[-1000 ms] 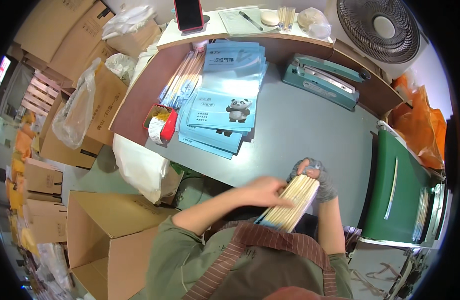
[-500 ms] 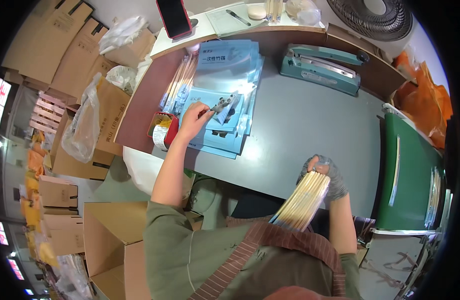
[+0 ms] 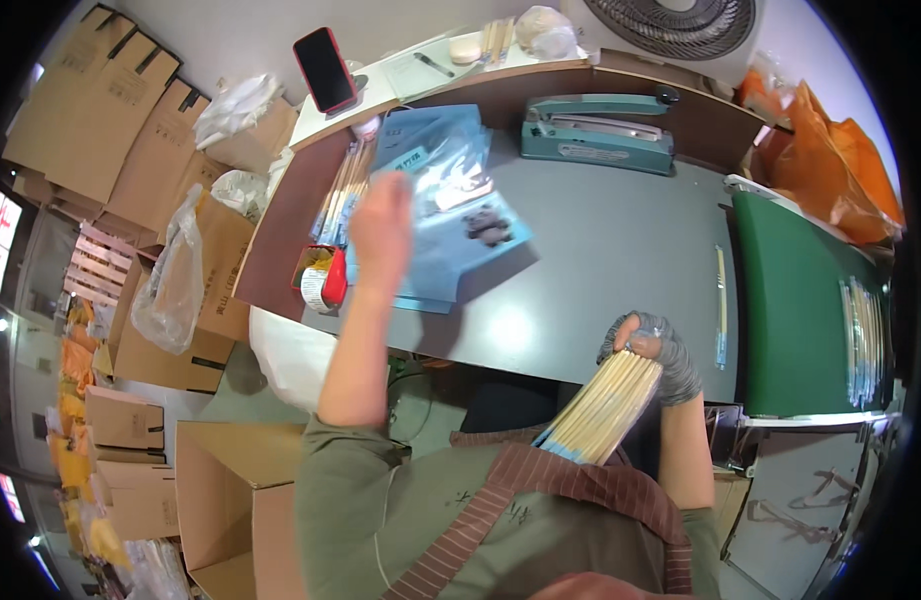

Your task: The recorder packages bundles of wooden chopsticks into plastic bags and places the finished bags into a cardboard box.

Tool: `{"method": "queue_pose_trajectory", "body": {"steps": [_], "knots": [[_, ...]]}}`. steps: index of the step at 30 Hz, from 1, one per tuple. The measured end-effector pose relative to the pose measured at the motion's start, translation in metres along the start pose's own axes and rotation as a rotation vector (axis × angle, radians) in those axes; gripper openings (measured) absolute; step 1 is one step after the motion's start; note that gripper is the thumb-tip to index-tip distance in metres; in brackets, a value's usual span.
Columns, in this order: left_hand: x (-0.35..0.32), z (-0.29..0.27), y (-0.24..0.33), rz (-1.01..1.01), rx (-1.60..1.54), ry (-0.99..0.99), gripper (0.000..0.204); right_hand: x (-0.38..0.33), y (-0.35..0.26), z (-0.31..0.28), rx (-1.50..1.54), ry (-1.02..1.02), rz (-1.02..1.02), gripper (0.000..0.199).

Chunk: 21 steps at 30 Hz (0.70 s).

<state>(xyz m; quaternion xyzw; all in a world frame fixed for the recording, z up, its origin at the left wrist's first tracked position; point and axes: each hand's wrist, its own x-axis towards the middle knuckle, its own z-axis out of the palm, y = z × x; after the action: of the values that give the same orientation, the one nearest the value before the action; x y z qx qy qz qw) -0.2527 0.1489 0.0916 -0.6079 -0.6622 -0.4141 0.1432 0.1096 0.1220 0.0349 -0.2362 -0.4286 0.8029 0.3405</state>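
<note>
My left hand (image 3: 383,225), bare and smeared by motion, is over the left of the grey table. Its fingers pinch a shiny blue plastic bag (image 3: 450,215) with a panda print, whose lower corner is swung out to the right. Under it lies a stack of similar blue bags (image 3: 420,303). My right hand (image 3: 648,350), in a grey fingerless glove, grips a thick bundle of thin wooden chopsticks (image 3: 605,400) at the table's front edge. The bundle slants down toward my apron, its blue-wrapped ends lowest.
A red container (image 3: 330,282) and more chopsticks (image 3: 342,195) sit left of the bags. A teal bag sealer (image 3: 595,140) stands at the back. On the right, a green surface (image 3: 795,310) bears wrapped chopsticks (image 3: 863,340). An open carton (image 3: 245,490) stands lower left.
My left hand has moved away from me, lifting and turning a blue bag off the stack. My right hand keeps its hold on the chopsticks. The view has shifted slightly.
</note>
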Motion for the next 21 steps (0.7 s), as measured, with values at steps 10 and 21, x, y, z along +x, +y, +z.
{"method": "queue_pose_trajectory", "body": {"steps": [10, 21], "knots": [[-0.147, 0.095, 0.132, 0.219, -0.36, -0.414, 0.012, -0.002, -0.008, 0.021, -0.119, -0.132, 0.03, 0.031], [-0.17, 0.107, 0.11, -0.168, -0.877, -0.905, 0.06, 0.019, 0.016, 0.005, -0.048, -0.222, 0.003, 0.03]]}}
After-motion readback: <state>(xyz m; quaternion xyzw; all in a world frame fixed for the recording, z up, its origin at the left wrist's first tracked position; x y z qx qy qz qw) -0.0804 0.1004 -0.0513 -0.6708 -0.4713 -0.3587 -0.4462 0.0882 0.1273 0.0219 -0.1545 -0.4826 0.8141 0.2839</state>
